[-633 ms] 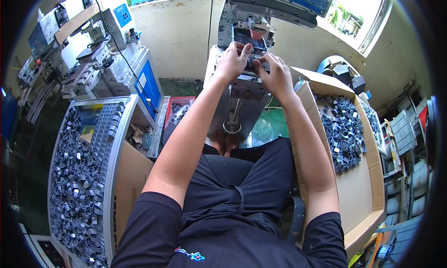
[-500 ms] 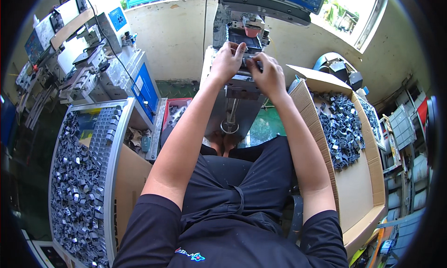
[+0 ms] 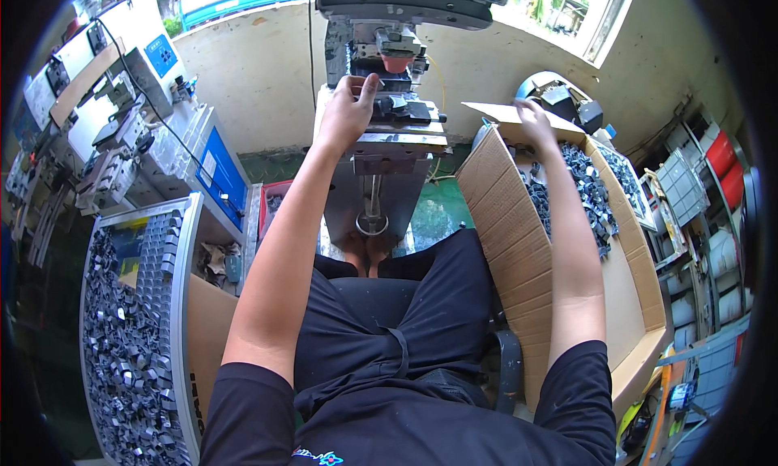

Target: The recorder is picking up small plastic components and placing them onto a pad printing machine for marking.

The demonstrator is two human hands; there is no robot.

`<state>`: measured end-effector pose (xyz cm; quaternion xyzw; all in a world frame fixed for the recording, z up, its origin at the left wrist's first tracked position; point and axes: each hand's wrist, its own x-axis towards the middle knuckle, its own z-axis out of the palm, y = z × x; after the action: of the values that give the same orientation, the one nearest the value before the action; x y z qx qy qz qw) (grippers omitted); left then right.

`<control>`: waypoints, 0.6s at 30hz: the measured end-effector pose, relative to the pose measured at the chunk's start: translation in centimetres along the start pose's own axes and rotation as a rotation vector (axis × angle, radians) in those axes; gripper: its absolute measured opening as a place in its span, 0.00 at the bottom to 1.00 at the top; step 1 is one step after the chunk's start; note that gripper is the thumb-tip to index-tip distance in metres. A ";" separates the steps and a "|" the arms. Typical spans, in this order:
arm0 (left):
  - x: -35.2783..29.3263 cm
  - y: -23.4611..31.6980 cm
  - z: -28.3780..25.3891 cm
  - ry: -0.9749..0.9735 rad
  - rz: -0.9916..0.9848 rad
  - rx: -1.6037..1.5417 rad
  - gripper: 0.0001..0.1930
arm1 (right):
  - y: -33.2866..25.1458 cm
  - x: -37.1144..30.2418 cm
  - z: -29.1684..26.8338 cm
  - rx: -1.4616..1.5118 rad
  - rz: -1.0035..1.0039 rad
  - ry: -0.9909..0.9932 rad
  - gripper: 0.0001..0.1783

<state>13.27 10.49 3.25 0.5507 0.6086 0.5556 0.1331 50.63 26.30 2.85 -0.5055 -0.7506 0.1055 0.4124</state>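
Fingers of the left hand (image 3: 344, 113) curl against the press machine (image 3: 389, 101), their hold unclear; right hand (image 3: 535, 121), loosely spread, reaches into the cardboard box (image 3: 519, 231) of dark parts (image 3: 587, 186) right of it. Many parts apparently remain unprocessed.

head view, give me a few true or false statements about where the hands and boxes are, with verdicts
1. The left hand is up at the machine in front of the person. True.
2. The right hand is on the machine too. False: it is off to the right, over the cardboard box of dark parts.
3. The cardboard box stands on the person's left. False: it stands on the right; a tray of dark parts is on the left.
4. A red pad shows on the machine above the left hand's fingers. True.
5. Both hands touch each other. False: they are well apart.
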 end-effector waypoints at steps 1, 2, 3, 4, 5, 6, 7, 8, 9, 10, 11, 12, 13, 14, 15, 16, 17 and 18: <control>-0.2 0.4 0.4 -0.023 0.014 -0.006 0.30 | 2.9 -0.4 -2.0 -0.303 0.269 0.046 0.28; 0.2 1.0 1.6 -0.039 0.023 -0.039 0.30 | 8.7 -1.0 -6.1 -0.530 0.270 0.188 0.33; 0.1 0.2 0.8 -0.052 0.019 -0.046 0.30 | 10.8 -2.4 -7.3 -0.396 0.289 0.183 0.36; 0.3 0.1 1.3 -0.089 0.035 -0.082 0.30 | 14.5 -3.9 -10.3 -0.530 0.403 0.230 0.39; 0.4 -0.6 1.0 -0.084 0.032 -0.095 0.30 | 16.5 -5.1 -11.5 -0.707 0.613 0.273 0.45; 0.0 -1.1 0.0 -0.073 0.004 -0.103 0.30 | 16.8 -6.1 -11.6 -0.655 0.770 0.175 0.48; -0.1 -1.6 -0.6 -0.064 0.006 -0.100 0.30 | 17.2 -6.9 -11.6 -0.695 0.837 0.202 0.50; 0.0 -1.7 -0.6 -0.070 0.015 -0.116 0.30 | 19.3 -7.8 -12.8 -0.665 0.875 0.237 0.52; 0.4 -1.1 0.9 -0.093 0.028 -0.132 0.30 | 23.7 -9.3 -17.1 -0.710 0.886 0.255 0.52; 0.7 -0.8 1.8 -0.101 0.048 -0.173 0.30 | 26.9 -10.5 -20.2 -0.747 0.887 0.262 0.52; 0.5 -0.7 1.5 -0.097 0.030 -0.154 0.30 | 28.3 -11.1 -19.4 -0.709 0.886 0.264 0.53; 0.5 -0.3 1.4 -0.101 0.018 -0.146 0.30 | 29.6 -11.4 -19.3 -0.717 0.899 0.256 0.53; 0.7 -0.2 1.5 -0.111 0.023 -0.162 0.31 | 30.6 -11.2 -19.4 -0.527 0.850 0.233 0.52; 0.7 -0.1 1.8 -0.109 0.020 -0.204 0.31 | 31.4 -10.8 -19.8 -0.341 0.797 0.214 0.51; 0.9 -0.2 1.4 -0.106 -0.020 -0.163 0.31 | 31.5 -9.8 -19.0 -0.297 0.723 0.177 0.51; 1.1 -0.2 1.6 -0.110 -0.053 -0.139 0.31 | 30.9 -9.3 -19.2 -0.266 0.649 0.155 0.50; 0.6 -0.6 1.3 -0.025 -0.004 -0.135 0.29 | 29.7 -8.5 -15.1 -0.290 0.702 0.102 0.49; 0.3 -1.0 0.5 -0.016 -0.019 -0.098 0.29 | 27.9 -7.5 -11.9 -0.319 0.746 0.052 0.49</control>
<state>13.00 11.22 2.36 0.5423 0.5845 0.5791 0.1701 79.11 29.93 -9.40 -0.8032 -0.5119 0.1171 0.2811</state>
